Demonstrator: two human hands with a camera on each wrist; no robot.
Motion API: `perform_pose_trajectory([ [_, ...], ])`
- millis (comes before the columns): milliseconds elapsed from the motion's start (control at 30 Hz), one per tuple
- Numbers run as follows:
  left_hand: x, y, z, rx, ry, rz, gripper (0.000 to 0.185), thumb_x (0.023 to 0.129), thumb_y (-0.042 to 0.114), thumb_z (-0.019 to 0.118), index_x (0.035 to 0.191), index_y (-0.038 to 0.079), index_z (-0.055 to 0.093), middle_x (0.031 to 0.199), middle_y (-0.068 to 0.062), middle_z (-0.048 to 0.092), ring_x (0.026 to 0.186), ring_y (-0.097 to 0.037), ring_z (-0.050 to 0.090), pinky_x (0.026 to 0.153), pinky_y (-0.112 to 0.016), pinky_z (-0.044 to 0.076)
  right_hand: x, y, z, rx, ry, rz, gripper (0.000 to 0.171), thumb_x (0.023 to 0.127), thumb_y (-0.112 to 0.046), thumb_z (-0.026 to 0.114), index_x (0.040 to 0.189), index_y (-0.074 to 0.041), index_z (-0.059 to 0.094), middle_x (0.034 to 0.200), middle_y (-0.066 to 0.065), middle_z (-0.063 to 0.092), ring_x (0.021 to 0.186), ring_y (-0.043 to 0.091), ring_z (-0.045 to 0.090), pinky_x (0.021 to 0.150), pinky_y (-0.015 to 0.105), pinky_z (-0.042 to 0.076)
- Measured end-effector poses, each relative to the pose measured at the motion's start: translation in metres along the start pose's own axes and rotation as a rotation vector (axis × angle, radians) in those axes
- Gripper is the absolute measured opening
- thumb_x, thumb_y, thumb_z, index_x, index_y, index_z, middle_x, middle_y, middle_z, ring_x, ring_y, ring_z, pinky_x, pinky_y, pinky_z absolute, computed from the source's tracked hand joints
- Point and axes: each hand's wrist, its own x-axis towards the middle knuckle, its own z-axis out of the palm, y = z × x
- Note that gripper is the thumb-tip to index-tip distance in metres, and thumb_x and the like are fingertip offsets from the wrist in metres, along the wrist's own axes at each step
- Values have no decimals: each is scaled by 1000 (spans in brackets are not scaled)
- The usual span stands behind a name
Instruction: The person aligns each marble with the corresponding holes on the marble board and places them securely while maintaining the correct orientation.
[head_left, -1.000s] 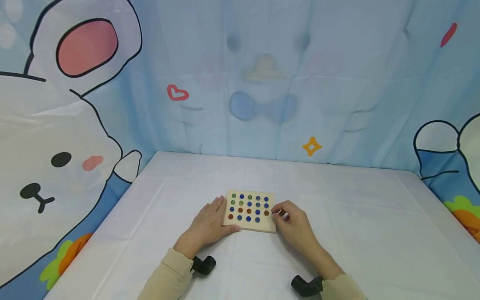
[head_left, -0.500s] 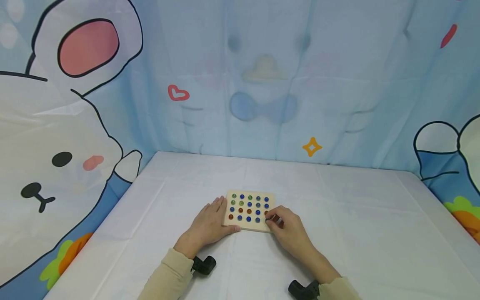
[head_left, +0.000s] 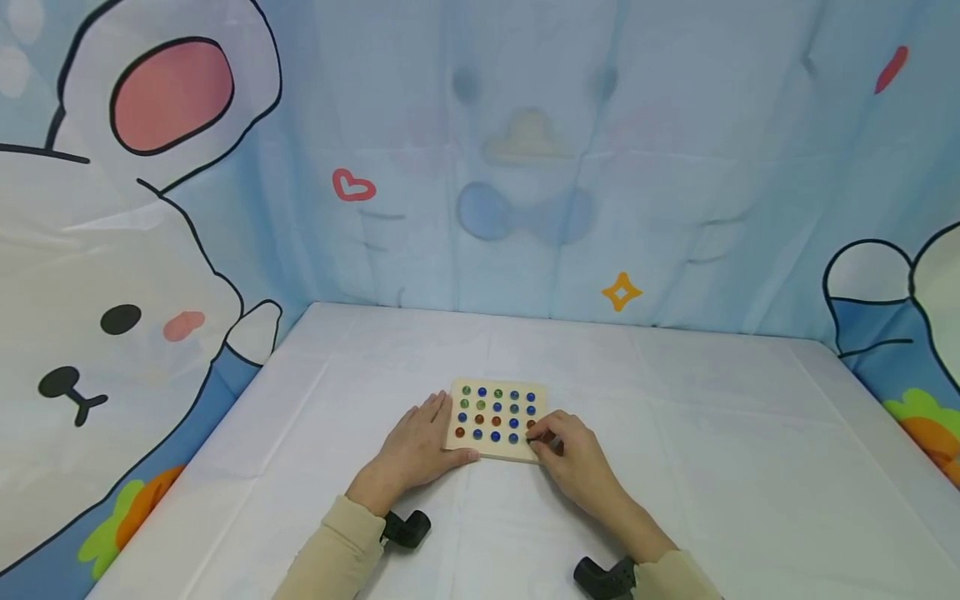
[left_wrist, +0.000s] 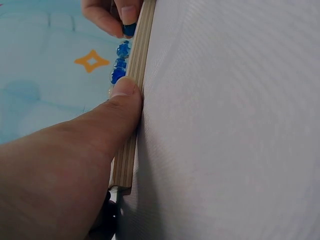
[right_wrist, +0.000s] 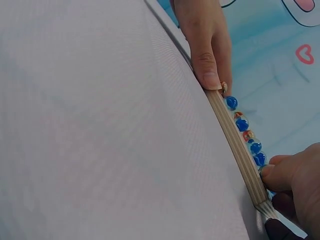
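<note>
A pale wooden board (head_left: 516, 451) lies on the table, holding rows of blue, green and amber glass marbles (head_left: 496, 422). My left hand (head_left: 415, 442) rests against its left side with straight fingers; the thumb (left_wrist: 125, 92) presses the front edge. At the front right corner of the board, my right hand (head_left: 573, 450) pinches a dark blue marble (left_wrist: 129, 29) between thumb and fingertips, right at the board's surface. Fingers hide most of that marble in the head view. From the right wrist view, the row of marbles (right_wrist: 242, 123) stands along the board's top.
A white cloth (head_left: 750, 433) covers the table around the board. Behind it hangs a light blue printed curtain (head_left: 675, 167). Black wrist devices (head_left: 408, 529) sit at both cuffs, close to the tabletop.
My right hand has moved left from beside the board's right edge to its front right corner, carrying the marble. My left hand and the board have stayed in place.
</note>
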Motion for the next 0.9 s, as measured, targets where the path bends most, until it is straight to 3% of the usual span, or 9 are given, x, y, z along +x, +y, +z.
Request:
perform_pose_trajectory([
  [700, 0, 1, 7, -24, 8, 5, 97, 91, 60, 60, 155, -3, 24, 162, -18, 27, 151, -33, 27, 122, -49, 26, 0, 7, -6, 16, -14, 3, 13, 86, -5, 75, 95, -14, 73, 92, -8, 66, 78, 6, 55, 66, 18, 49],
  [900, 2, 3, 7, -59, 6, -4, 102, 89, 63, 61, 157, -1, 19, 164, -17, 24, 152, -32, 24, 124, -48, 23, 2, 11, -19, 13, 45, 2, 11, 89, -7, 73, 98, -12, 72, 94, -4, 68, 80, 8, 59, 67, 19, 53],
])
